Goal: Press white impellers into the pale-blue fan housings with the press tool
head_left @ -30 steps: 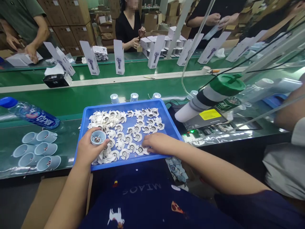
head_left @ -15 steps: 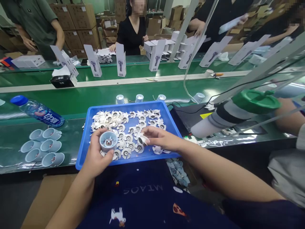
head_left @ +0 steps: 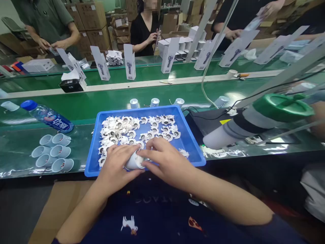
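Pale blue cup (head_left: 130, 163), tilted, left hand (head_left: 115, 166) clasping it, right hand (head_left: 165, 160) apparently pinching white fan (head_left: 139, 161) at mouth

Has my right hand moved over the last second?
Yes. Judged against the blue tray, the right hand has shifted left and is now at the pale cup in the left hand.

Bright, even light leaves glare on the green belt (head_left: 111, 98), with stretching toward the right edge.

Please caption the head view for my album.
Left hand holds a pale cup, right hand at its mouth, by a tray of white fan blades.
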A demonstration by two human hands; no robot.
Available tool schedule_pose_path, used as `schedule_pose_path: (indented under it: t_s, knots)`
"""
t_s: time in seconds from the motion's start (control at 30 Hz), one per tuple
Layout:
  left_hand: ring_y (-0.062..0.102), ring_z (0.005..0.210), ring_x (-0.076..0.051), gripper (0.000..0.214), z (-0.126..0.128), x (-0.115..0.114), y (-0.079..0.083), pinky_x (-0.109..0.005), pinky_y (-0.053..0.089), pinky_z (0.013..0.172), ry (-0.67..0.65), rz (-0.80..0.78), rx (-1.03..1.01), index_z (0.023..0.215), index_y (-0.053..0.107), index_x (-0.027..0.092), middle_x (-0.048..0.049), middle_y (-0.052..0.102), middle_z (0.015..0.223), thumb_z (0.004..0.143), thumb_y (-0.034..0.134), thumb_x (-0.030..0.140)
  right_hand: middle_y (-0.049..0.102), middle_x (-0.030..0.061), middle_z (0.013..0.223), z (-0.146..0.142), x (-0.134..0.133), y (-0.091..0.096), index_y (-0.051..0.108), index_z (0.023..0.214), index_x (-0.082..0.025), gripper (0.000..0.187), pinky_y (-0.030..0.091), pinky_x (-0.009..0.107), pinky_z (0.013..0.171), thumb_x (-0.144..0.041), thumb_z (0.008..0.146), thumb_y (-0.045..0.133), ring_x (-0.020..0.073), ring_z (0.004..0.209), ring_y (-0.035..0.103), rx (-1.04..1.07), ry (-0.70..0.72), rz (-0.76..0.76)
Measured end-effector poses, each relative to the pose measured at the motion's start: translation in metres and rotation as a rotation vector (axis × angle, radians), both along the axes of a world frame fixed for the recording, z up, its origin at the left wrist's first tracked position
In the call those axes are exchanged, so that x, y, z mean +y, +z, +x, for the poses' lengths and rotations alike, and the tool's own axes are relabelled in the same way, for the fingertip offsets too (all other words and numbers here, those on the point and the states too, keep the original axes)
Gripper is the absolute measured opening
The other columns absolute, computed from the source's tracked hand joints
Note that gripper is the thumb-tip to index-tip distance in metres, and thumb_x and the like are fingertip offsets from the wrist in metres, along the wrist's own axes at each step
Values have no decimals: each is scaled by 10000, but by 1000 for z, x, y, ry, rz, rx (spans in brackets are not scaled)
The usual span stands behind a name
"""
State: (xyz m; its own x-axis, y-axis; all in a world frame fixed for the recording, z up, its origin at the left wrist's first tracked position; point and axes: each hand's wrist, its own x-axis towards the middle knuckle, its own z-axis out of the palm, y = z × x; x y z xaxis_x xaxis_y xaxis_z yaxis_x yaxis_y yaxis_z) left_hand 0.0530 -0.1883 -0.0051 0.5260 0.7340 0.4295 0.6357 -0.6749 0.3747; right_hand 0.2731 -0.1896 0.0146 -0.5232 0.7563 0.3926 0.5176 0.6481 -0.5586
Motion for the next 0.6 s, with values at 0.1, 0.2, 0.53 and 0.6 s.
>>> schedule_pose_path:
  t_s: [0.1, 0.2, 0.53, 0.6]
  knots:
    - [639, 1142, -239, 472, 4, -2, -3, -392, 348, 993, -4, 70, -14, 1300, 540, 216, -65, 700, 1223, 869, 717, 295, 567, 90, 1028, -10, -1, 1, 707, 995, -146, 109, 449, 391, 864, -184, 894, 702, 225, 961, 520, -108, -25, 70]
    - [644, 1114, -225, 516, 0, 0, -6, -382, 343, 1014, -9, 86, -50, 1312, 542, 223, -58, 702, 1207, 853, 750, 335, 557, 69, 979, -11, 2, 1, 734, 967, -171, 113, 438, 358, 823, -222, 867, 751, 207, 924, 531, -37, -25, 45]
    - [563, 1091, -222, 660, -18, 23, 6, -370, 425, 987, -30, 78, -24, 1388, 538, 294, -59, 605, 1184, 801, 787, 465, 574, 121, 1158, 12, -2, -11, 702, 1008, -171, 371, 396, 448, 909, -511, 984, 555, 280, 1057, 522, 25, -89, 428]
    - [537, 1141, -252, 603, -23, 49, 14, -420, 391, 1047, 36, 58, 36, 1340, 587, 292, -55, 633, 1205, 791, 794, 431, 571, 91, 1032, 26, -4, -14, 661, 861, -158, 244, 409, 397, 870, -344, 990, 566, 230, 975, 534, 147, -145, 464]
